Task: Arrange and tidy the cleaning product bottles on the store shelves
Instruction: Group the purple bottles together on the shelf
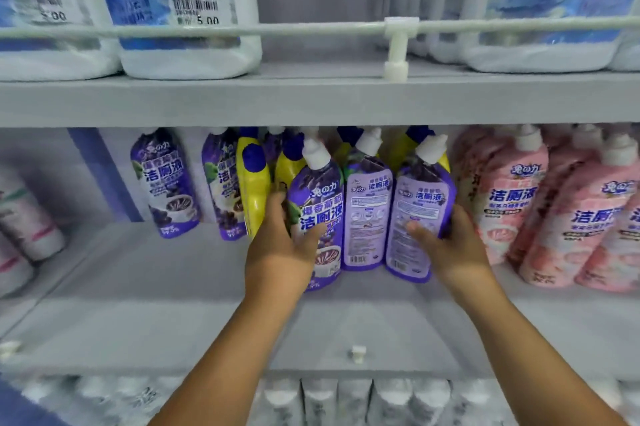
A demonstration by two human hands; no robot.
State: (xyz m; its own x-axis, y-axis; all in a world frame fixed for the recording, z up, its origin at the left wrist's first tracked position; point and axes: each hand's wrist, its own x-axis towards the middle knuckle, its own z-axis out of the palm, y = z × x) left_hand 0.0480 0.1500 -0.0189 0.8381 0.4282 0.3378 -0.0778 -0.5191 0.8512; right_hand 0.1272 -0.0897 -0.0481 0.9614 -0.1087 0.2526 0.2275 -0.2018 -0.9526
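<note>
White bottle tops [346,401] sit in a row on the lowest shelf, closest to us, and two bare arms reach up over them. Next comes the grey middle shelf [173,304], with a small white clip [358,353] on its front edge.

Standing on that shelf are three purple toilet-cleaner bottles, side by side and touching, a bit tilted, with their white caps up. The left hand [282,245] curls round the left side of the front-facing purple bottle [320,207] — thumb across its label, fingers behind. The right hand [446,245] holds the right purple bottle [420,214] the same way, thumb on the label. The middle purple bottle [367,214] is squeezed between them and no hand touches it. Both of these show their back labels with small print and a bar code.

So the bottles stand tall, right between the two hands, and each hand is nearest its own outer bottle. I think the two backward ones need turning round.

Behind them are yellow bottles [256,190] with blue caps and more purple bottles [164,183]. Pink bottles [512,204] stand to the right. Up high are big white jugs [187,10] behind a rail.
</note>
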